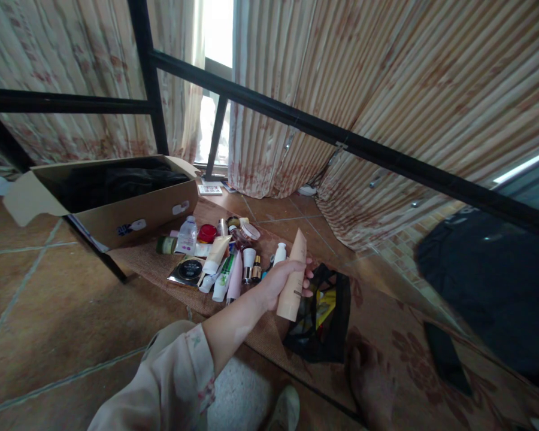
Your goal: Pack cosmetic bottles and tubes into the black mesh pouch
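1 tube (291, 294) in fingers (306, 293), perhaps 1 phone (447, 358)

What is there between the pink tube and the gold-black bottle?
A white-silver bottle is between the pink tube and the gold-black bottle; the head view shows this.

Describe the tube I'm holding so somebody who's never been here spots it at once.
Start at the open cardboard box on the left, then go right past the cluster of bottles and tubes. Just before the black bag, your left hand grips the beige tube, its tapering end up. Unlike the small white bottle behind your hand, it is beige and lifted in your grasp.
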Demonstrator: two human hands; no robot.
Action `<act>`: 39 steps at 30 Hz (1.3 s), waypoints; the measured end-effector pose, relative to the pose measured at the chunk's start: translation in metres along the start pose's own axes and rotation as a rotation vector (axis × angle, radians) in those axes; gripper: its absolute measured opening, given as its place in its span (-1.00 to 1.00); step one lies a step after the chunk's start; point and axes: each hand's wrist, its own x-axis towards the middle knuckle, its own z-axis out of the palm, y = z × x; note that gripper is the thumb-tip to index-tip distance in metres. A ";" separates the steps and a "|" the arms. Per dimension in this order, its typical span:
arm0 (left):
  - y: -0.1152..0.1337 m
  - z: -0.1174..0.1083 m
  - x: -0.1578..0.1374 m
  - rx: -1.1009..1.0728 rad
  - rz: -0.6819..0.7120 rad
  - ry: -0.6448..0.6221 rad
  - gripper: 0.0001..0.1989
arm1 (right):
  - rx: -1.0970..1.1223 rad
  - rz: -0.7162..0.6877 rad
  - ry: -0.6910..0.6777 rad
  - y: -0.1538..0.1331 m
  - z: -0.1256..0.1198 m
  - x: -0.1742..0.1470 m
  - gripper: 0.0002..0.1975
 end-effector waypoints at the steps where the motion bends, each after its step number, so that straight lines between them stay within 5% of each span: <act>1: 0.001 0.001 0.000 -0.005 -0.011 -0.006 -0.70 | 0.000 -0.003 0.003 0.000 0.000 0.000 -0.57; 19: 0.000 0.004 -0.003 0.093 0.004 -0.040 -0.39 | 0.004 0.015 -0.021 0.000 0.000 0.002 -0.55; 39: -0.004 0.003 0.000 0.072 -0.012 0.070 -0.42 | 0.019 0.006 -0.015 0.001 0.000 0.001 -0.57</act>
